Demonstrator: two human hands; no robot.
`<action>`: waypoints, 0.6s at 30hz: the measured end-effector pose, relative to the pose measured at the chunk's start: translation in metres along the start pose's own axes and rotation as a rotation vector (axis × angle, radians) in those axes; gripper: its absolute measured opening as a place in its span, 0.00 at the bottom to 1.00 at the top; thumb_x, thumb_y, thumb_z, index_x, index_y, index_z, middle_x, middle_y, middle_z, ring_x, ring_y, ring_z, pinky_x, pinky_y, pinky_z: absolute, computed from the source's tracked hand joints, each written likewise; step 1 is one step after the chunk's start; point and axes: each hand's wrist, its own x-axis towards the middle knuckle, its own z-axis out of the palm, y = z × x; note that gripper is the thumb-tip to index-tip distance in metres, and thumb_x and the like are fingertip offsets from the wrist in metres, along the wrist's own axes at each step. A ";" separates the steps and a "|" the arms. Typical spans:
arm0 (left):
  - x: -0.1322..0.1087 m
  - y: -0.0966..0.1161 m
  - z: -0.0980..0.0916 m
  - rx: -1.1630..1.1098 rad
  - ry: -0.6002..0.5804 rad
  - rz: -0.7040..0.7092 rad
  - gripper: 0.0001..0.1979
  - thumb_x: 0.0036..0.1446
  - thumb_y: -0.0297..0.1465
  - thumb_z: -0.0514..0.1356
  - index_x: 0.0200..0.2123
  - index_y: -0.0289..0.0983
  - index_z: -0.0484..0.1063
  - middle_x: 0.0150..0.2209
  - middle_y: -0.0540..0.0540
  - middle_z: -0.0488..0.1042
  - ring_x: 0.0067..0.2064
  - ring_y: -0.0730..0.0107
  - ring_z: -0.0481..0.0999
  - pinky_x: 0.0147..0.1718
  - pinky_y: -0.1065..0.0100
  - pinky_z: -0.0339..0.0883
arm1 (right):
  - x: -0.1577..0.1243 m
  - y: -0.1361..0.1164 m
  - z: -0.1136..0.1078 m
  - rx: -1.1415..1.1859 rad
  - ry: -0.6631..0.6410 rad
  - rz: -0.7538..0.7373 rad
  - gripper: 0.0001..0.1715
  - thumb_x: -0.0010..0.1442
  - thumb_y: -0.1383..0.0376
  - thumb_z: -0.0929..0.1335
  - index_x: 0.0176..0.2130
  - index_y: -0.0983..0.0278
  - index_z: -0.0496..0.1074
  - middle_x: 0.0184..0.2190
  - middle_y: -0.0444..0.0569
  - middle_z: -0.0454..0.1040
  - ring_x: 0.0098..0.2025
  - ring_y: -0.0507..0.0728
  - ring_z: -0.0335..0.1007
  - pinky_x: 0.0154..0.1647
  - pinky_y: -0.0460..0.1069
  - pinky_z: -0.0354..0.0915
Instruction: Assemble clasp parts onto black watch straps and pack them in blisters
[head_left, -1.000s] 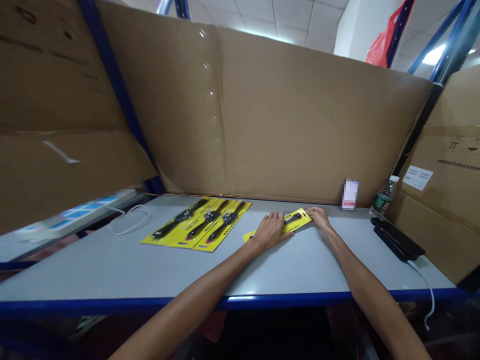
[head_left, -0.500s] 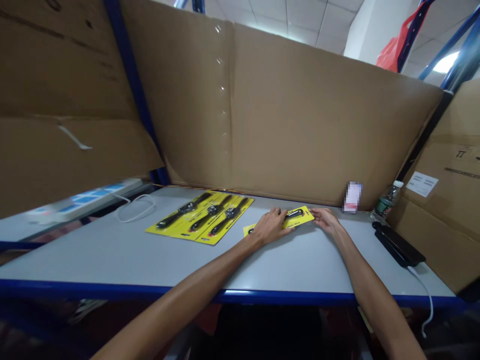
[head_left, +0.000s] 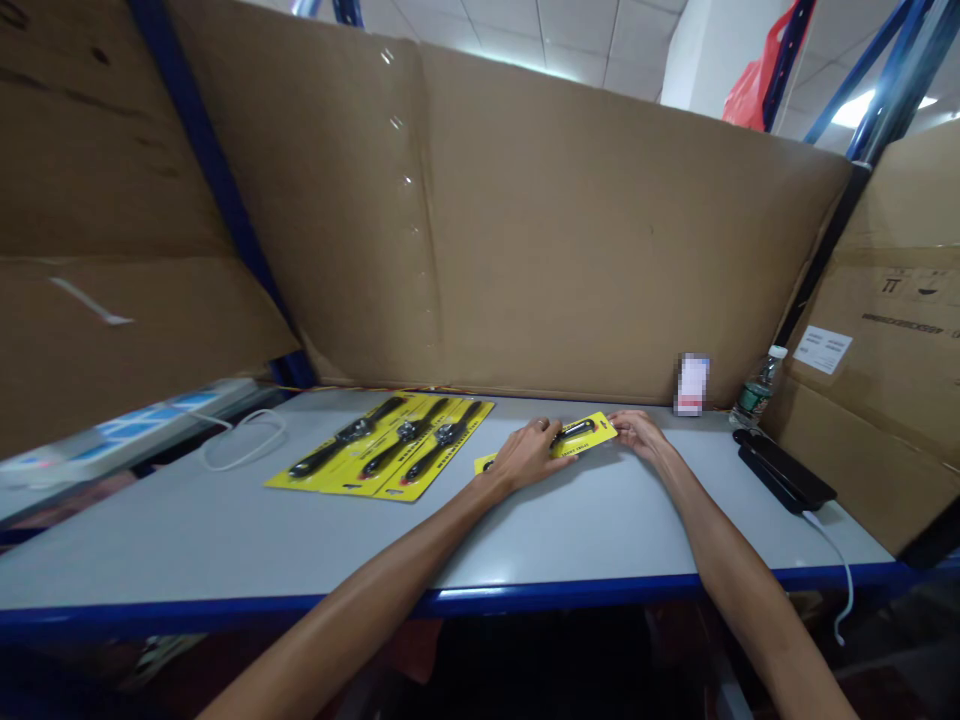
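Note:
A carded spokeshave (head_left: pixel 581 433) with a black handle on yellow backing lies at a slant on the grey table, under my hands. My left hand (head_left: pixel 529 453) covers its middle, fingers over the far side and thumb along the near side. At the card's right end, the fingers of my right hand (head_left: pixel 637 432) are closed on the corner. To the left, three more carded spokeshaves (head_left: pixel 409 430) lie side by side, their black handles pointing away at a slant.
A cardboard panel (head_left: pixel 540 240) walls off the back. On the right stand a phone-like, pixelated object (head_left: pixel 691 385) and a water bottle (head_left: pixel 757 390), with a black case-like object (head_left: pixel 787 475) and white cable nearer. A power strip (head_left: pixel 135 430) and looped white cable (head_left: pixel 247 450) lie left.
My view has turned a little to the right, so the scene sits further left. Both hands keep about the same place on the carded spokeshave.

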 end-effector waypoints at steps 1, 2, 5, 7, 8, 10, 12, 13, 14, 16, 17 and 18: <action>0.000 0.000 0.000 -0.006 -0.001 0.006 0.24 0.61 0.51 0.57 0.51 0.40 0.69 0.47 0.39 0.74 0.48 0.53 0.75 0.44 0.60 0.68 | 0.000 -0.001 0.000 0.005 0.002 0.008 0.07 0.44 0.75 0.71 0.27 0.66 0.74 0.25 0.47 0.77 0.28 0.52 0.73 0.29 0.44 0.70; 0.000 -0.001 0.000 -0.012 -0.003 0.012 0.24 0.61 0.51 0.57 0.51 0.40 0.69 0.47 0.39 0.74 0.48 0.53 0.75 0.44 0.60 0.68 | -0.001 -0.002 0.001 0.009 0.002 0.016 0.08 0.44 0.75 0.71 0.27 0.65 0.73 0.24 0.46 0.76 0.27 0.52 0.72 0.29 0.44 0.70; 0.000 -0.003 0.000 -0.024 -0.014 0.026 0.24 0.61 0.51 0.57 0.52 0.40 0.69 0.47 0.40 0.74 0.47 0.54 0.76 0.44 0.60 0.68 | -0.002 -0.003 0.001 0.016 -0.011 0.034 0.09 0.44 0.75 0.71 0.26 0.64 0.70 0.23 0.43 0.72 0.27 0.51 0.70 0.30 0.45 0.70; 0.000 -0.003 0.000 -0.023 -0.024 0.037 0.25 0.61 0.52 0.57 0.52 0.41 0.68 0.48 0.39 0.74 0.47 0.55 0.76 0.44 0.61 0.68 | -0.003 -0.003 0.001 0.016 -0.030 0.043 0.09 0.43 0.74 0.71 0.25 0.63 0.67 0.22 0.41 0.69 0.26 0.50 0.68 0.30 0.44 0.69; 0.000 -0.004 0.000 -0.022 -0.029 0.043 0.25 0.61 0.52 0.57 0.51 0.41 0.68 0.48 0.39 0.74 0.46 0.55 0.76 0.44 0.61 0.68 | -0.003 -0.003 0.001 0.015 -0.038 0.046 0.10 0.43 0.74 0.71 0.24 0.63 0.66 0.21 0.41 0.68 0.26 0.50 0.66 0.30 0.44 0.69; 0.001 -0.003 -0.001 -0.021 -0.042 0.052 0.25 0.61 0.53 0.56 0.51 0.40 0.68 0.48 0.39 0.74 0.46 0.54 0.77 0.43 0.61 0.68 | -0.002 -0.002 0.002 0.013 -0.043 0.047 0.11 0.41 0.74 0.70 0.22 0.62 0.63 0.20 0.39 0.65 0.24 0.49 0.63 0.27 0.43 0.66; 0.002 -0.002 -0.002 -0.019 -0.054 0.050 0.25 0.61 0.52 0.57 0.50 0.40 0.68 0.48 0.39 0.75 0.45 0.54 0.77 0.43 0.61 0.68 | 0.000 0.000 0.004 0.012 -0.029 0.039 0.12 0.41 0.74 0.69 0.21 0.62 0.60 0.19 0.38 0.62 0.23 0.48 0.60 0.25 0.43 0.64; 0.003 -0.002 -0.003 -0.015 -0.060 0.047 0.24 0.61 0.52 0.57 0.51 0.40 0.68 0.48 0.39 0.75 0.45 0.54 0.77 0.43 0.61 0.68 | 0.001 0.001 0.005 0.011 -0.017 0.034 0.13 0.40 0.74 0.68 0.20 0.61 0.59 0.18 0.38 0.61 0.22 0.48 0.58 0.25 0.43 0.63; 0.003 -0.001 -0.004 -0.008 -0.065 0.042 0.24 0.60 0.51 0.58 0.51 0.40 0.68 0.48 0.39 0.75 0.45 0.54 0.77 0.43 0.61 0.68 | 0.002 0.001 0.007 0.008 -0.004 0.029 0.13 0.40 0.74 0.68 0.20 0.61 0.58 0.18 0.37 0.60 0.22 0.48 0.57 0.25 0.43 0.62; 0.005 -0.001 -0.005 0.012 -0.073 0.039 0.24 0.60 0.51 0.58 0.51 0.40 0.68 0.48 0.38 0.75 0.45 0.53 0.78 0.42 0.61 0.68 | 0.005 0.002 0.008 -0.004 0.017 0.026 0.14 0.40 0.73 0.68 0.20 0.61 0.58 0.17 0.37 0.60 0.22 0.48 0.57 0.25 0.43 0.62; 0.005 -0.001 -0.006 0.022 -0.075 0.042 0.24 0.60 0.51 0.58 0.51 0.40 0.68 0.48 0.38 0.75 0.44 0.53 0.78 0.42 0.60 0.68 | 0.006 0.001 0.007 -0.014 0.024 0.029 0.14 0.40 0.73 0.68 0.20 0.61 0.58 0.17 0.37 0.61 0.22 0.48 0.58 0.25 0.43 0.63; 0.005 -0.002 -0.006 0.029 -0.077 0.048 0.24 0.60 0.51 0.58 0.50 0.40 0.68 0.47 0.38 0.75 0.44 0.53 0.78 0.41 0.61 0.68 | 0.006 0.000 0.006 -0.026 0.029 0.032 0.14 0.40 0.73 0.68 0.20 0.61 0.58 0.17 0.38 0.62 0.22 0.48 0.59 0.26 0.44 0.63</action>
